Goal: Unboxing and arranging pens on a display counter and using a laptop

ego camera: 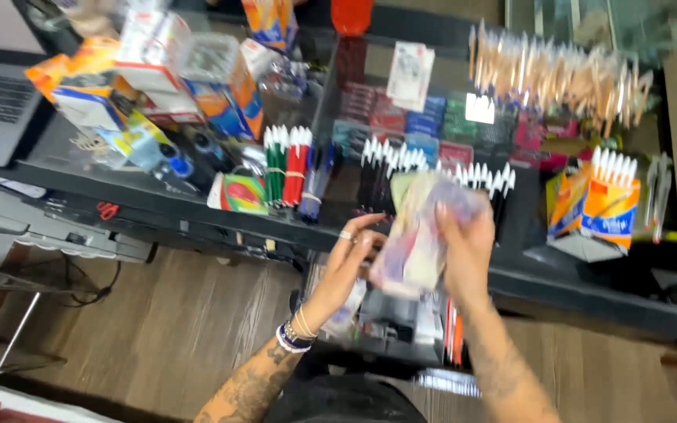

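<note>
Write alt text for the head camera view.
Two bare hands, left hand and right hand, hold a blurred stack of paper notes above a dark counter crowded with bundled pens and orange boxes.

Orange-and-white boxes crowd the upper left of the frame. A white card stands at top centre. An orange pen box sits at right. A blurred pastel packet fills the centre.

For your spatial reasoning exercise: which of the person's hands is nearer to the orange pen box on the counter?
Right. The right hand sits just left of the orange pen box, holding the blurred bundle; the left hand is beyond the bundle, farther from the box.
</note>
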